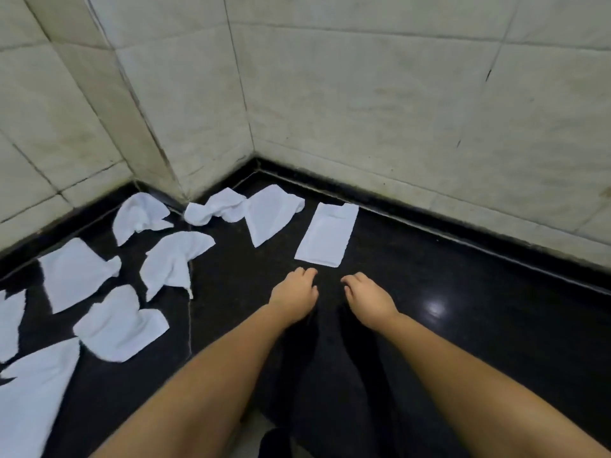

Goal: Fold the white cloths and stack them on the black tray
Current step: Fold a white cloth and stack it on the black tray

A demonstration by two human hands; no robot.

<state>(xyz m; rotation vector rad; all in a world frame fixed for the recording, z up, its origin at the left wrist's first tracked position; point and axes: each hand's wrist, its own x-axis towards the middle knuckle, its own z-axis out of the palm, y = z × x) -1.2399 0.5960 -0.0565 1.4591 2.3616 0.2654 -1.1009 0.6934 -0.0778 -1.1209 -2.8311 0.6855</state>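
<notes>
Cloths: one folded cloth (pixel 326 234) lies flat, just beyond both my hands. Left hand (pixel 293 297) and right hand (pixel 368 300) hover empty, fingers loosely curled. I'd take the crumpled cloth (pixel 271 216) left of it next, squaring the corners before creasing.

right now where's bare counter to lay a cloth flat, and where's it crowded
Bare black counter lies right of the folded cloth, out to the wall edge, and nearer, right of the right hand. A narrower strip runs between the left hand and the crumpled cloths. The left side is crowded.
</notes>
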